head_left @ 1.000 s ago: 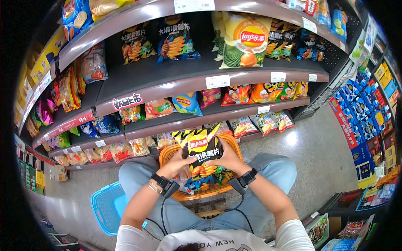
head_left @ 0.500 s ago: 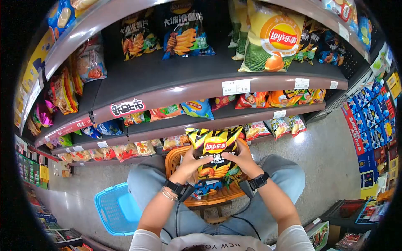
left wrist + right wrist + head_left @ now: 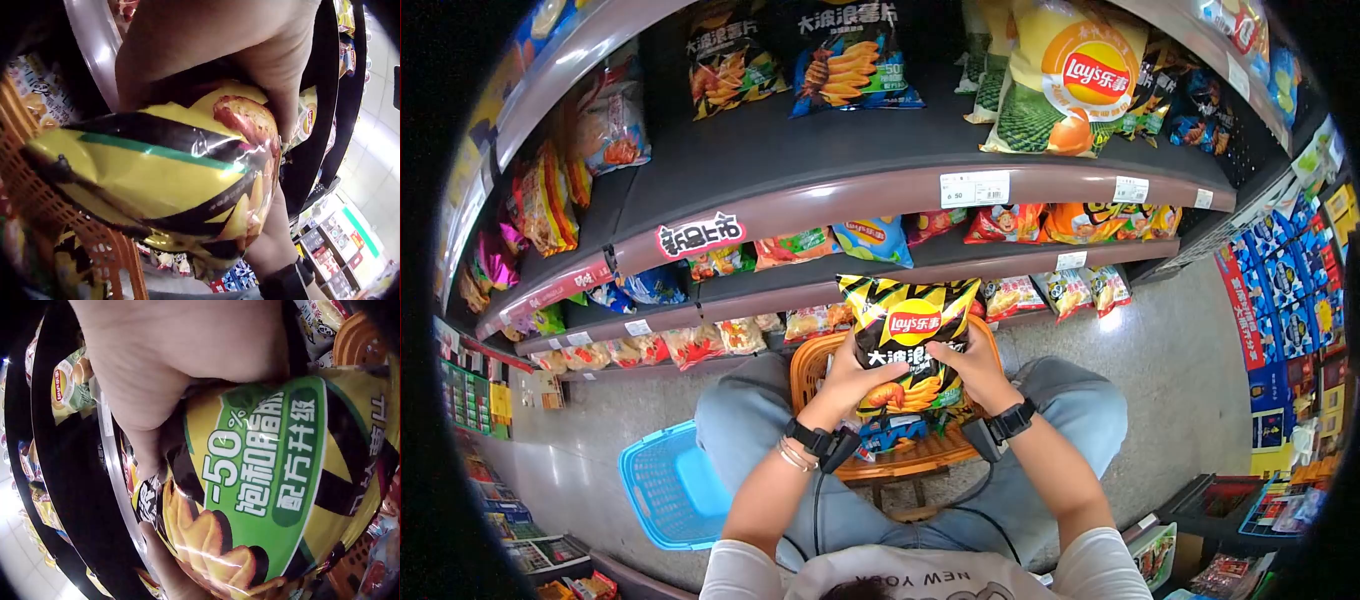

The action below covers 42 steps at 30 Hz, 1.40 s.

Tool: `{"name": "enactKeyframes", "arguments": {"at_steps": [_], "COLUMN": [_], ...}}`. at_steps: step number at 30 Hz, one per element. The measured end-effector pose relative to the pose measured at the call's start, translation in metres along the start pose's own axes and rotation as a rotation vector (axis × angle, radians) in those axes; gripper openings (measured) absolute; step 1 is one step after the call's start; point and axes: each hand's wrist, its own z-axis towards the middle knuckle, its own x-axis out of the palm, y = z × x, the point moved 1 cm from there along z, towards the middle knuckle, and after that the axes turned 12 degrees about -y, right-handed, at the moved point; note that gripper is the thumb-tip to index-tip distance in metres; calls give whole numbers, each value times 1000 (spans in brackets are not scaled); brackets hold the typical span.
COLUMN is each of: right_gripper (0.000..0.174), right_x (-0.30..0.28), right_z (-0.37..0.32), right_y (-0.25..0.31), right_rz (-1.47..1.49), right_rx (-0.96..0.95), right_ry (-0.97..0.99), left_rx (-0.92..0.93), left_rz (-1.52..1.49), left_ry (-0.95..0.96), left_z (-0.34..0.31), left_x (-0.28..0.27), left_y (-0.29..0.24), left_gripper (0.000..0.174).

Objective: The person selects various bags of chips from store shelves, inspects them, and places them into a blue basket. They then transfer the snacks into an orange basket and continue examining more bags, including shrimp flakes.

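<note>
A black-and-yellow bag of potato chips [image 3: 913, 323] with a red-and-yellow logo is held above an orange basket [image 3: 910, 468]. My left hand [image 3: 847, 378] grips its left side, and my right hand [image 3: 980, 370] grips the right side. Both thumbs lie across the printed front, while the other fingers are largely hidden behind the bag. In the left wrist view the puffed side of the chip bag [image 3: 162, 162] bulges below the hand. A green panel on the chip bag [image 3: 269, 481] fills much of the right wrist view. Other snack packs [image 3: 892, 433] lie in the basket.
Curved store shelves [image 3: 790, 165] rise in front, lined with snack bags. A large yellow-and-green chip bag [image 3: 1090, 75] stands on the upper one. To the left, a light-blue basket [image 3: 662, 490] sits on the floor beside a bent leg [image 3: 740, 410]. Stacked blue boxes [image 3: 1285, 265] stand at right.
The chip bag has come up a little from the basket, and its front now faces the head camera more squarely. Both hands keep their grip. The head view has shifted slightly.
</note>
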Motion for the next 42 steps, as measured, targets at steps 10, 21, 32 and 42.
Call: {"name": "enactKeyframes", "arguments": {"at_steps": [10, 21, 32, 42], "right_gripper": [84, 51, 53, 63], "right_x": [33, 174, 265, 279], "right_z": [-26, -1, 98, 231], "right_y": [40, 138, 183, 166], "right_rz": [-164, -67, -143, -508], "right_rx": [-126, -329, -468, -840], "right_ry": [308, 326, 221, 39], "left_rx": [230, 461, 848, 1123], "left_rz": [5, 10, 580, 799], "left_ry": [-49, -198, -388, -606], "left_z": [-38, -50, 33, 129], "left_x": [-23, -66, -124, -138], "left_y": [-73, -224, -317, -325], "left_gripper": [55, 53, 80, 64]}}
